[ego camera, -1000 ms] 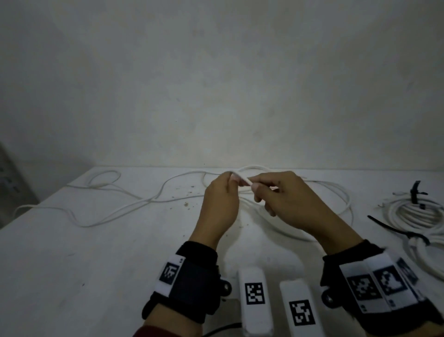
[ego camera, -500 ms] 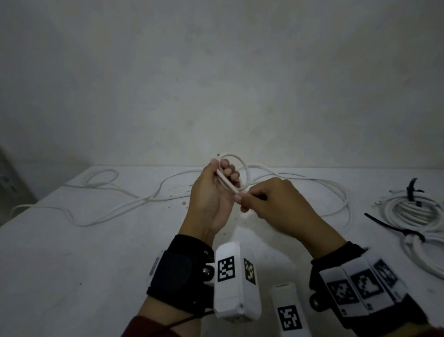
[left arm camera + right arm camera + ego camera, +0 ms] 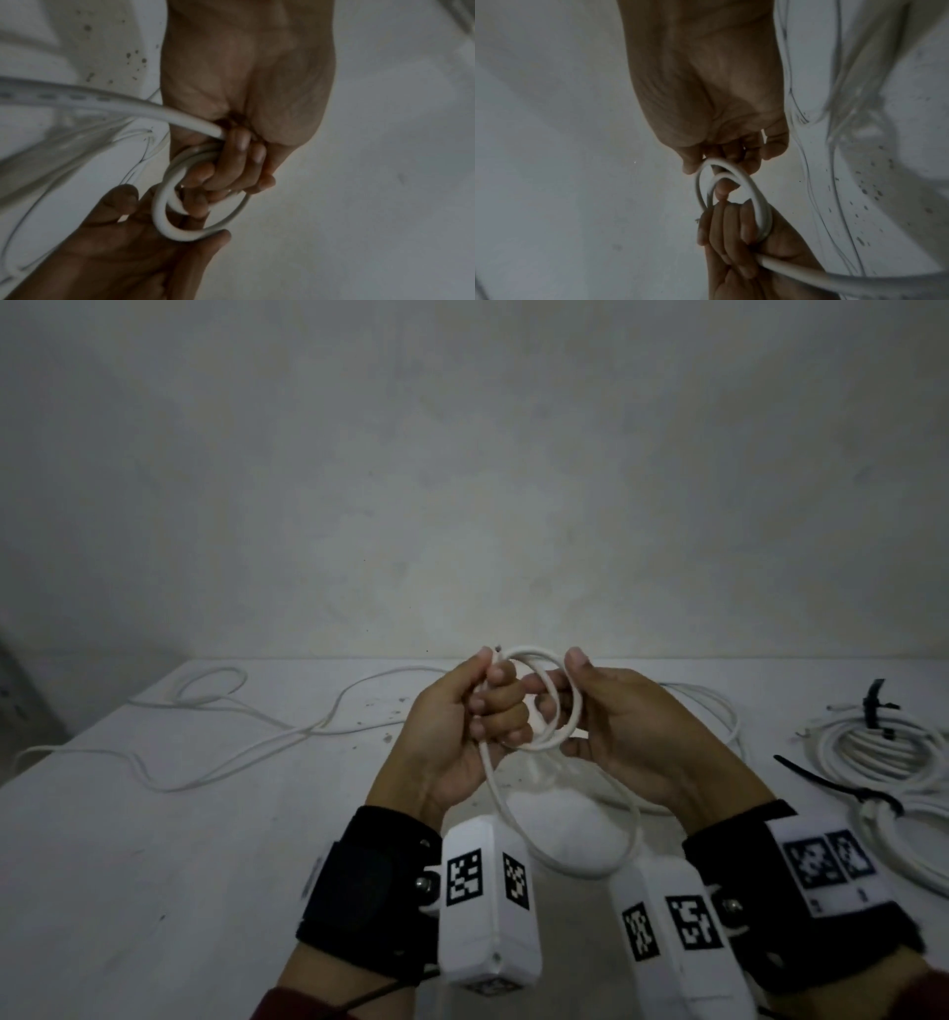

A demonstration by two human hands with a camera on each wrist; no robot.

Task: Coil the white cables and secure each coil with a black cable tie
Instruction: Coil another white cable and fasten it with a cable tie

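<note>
Head view: both hands are raised above a pale worktop (image 3: 154, 891), meeting at centre. The left hand (image 3: 452, 737) is curled round a small coil of thin white round cable (image 3: 552, 701), clamping two loops side by side in its fist, the cut end poking up beside the thumb. The right hand (image 3: 631, 737) pinches the far rim of the same coil between thumb and fingers. From the left fist the loose cable drops towards the person, swings right under the right wrist, then trails away across the worktop to the far left. So the slack lies below and right of the coil, nearer the right hand, which looks best placed to draw up the next loop. At far right lie finished white coils (image 3: 883, 752) bound with black cable ties (image 3: 842, 783).

Left wrist view: the left hand's fingers (image 3: 239, 162) are wrapped over the coil; the loops stand out beyond the knuckles into the right hand's fingertips.

Right wrist view: the right hand's thumb and fingers (image 3: 731, 158) nip the upper arc of the loops, whose plane runs from one hand to the other.
</note>
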